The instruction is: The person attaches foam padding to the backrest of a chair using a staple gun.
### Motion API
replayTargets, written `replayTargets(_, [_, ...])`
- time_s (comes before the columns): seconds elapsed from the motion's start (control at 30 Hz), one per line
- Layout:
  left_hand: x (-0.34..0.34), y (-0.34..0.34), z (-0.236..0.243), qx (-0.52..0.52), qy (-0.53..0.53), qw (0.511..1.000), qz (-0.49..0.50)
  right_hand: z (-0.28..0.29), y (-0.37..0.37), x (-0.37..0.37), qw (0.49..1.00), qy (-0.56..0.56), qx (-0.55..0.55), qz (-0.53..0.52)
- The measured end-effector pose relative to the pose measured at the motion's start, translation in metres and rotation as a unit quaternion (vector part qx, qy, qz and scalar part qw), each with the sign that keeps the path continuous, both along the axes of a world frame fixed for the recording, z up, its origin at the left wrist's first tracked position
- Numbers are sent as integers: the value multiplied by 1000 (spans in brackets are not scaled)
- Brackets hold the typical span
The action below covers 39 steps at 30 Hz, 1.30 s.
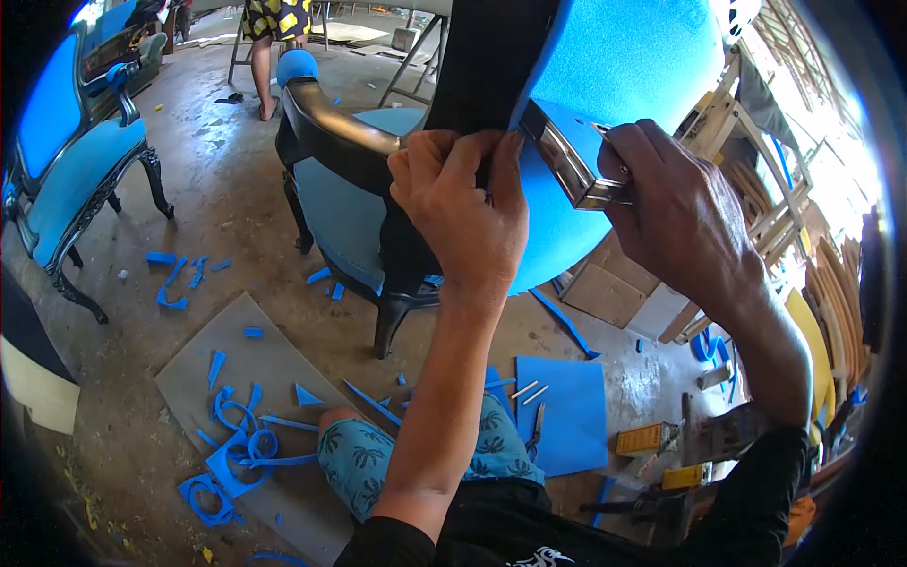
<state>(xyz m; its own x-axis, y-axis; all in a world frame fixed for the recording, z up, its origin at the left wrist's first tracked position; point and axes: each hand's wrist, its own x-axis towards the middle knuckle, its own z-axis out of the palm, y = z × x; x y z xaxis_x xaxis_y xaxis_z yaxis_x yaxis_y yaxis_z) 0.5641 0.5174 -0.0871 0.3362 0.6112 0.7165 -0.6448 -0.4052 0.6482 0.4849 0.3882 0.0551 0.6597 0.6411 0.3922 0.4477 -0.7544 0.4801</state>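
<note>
In front of me stands an armchair with a dark wooden frame, its armrest (345, 118) at the left. Blue foam (624, 57) covers the backrest, and a black panel (491, 57) rises along its edge. My left hand (463, 203) is closed, thumb and fingers pinching the black panel's edge where it meets the foam. My right hand (685, 208) grips a shiny metal staple gun (567, 156). The staple gun's front end lies against the blue foam edge, close beside my left fingertips. Whether its tip presses on the panel is hidden.
A second blue chair (90, 180) stands at the left, and a person's leg (263, 76) shows behind. Foam scraps (236, 463) litter a grey board (283, 378). Scissors (537, 430) and white sticks (529, 389) rest on a blue foam sheet (578, 425). Yellow boxes (647, 439) sit right.
</note>
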Motion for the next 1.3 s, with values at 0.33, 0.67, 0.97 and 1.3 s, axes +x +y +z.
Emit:
replayTargets(0.33, [1, 6, -3, 11, 4, 1000, 13, -5, 2, 15, 999, -35, -7, 15])
replayTargets(0.67, [37, 33, 6, -3, -170, 981, -94, -2, 6, 13, 999, -30, -25, -17])
replayTargets(0.97, [33, 40, 5, -7, -134, 972, -193, -2, 5, 16, 1000, -13, -18, -20])
replayTargets(1.3, [34, 41, 5, 13, -151, 966, -211, -1, 12, 13, 998, -17, -27, -52])
